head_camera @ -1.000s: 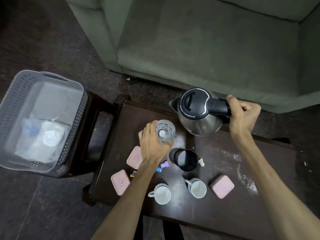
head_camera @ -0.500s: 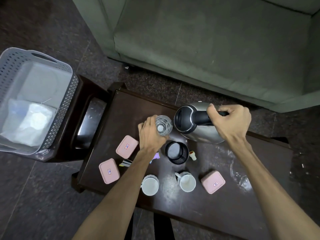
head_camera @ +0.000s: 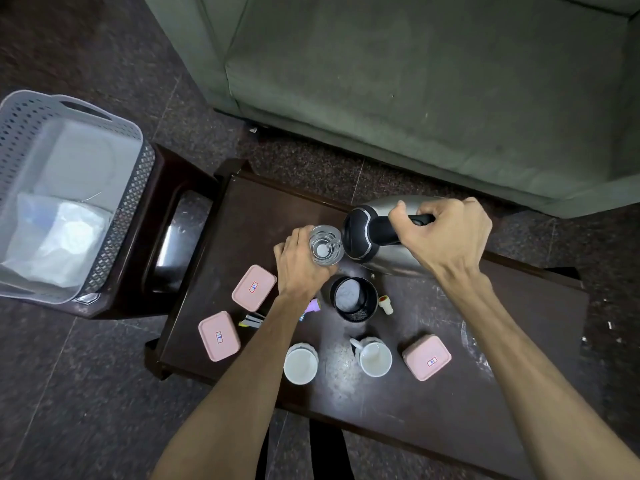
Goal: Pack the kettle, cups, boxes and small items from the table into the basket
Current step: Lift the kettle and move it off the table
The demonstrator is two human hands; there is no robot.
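Currently my right grip [head_camera: 446, 233] is clamped on the handle of the tilted kettle [head_camera: 381, 258], spout just beside the glass [head_camera: 325, 244] my left grip [head_camera: 302, 268] encircles, so over-tilting could spill onto the tabletop [head_camera: 450, 403] below both grips.

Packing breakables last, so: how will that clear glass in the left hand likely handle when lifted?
The glass looks thin and clear, so probably fragile and light. Its smooth wall may be slippery, though the left hand wraps its side. It stands close beside the tilted kettle, so a knock seems possible.
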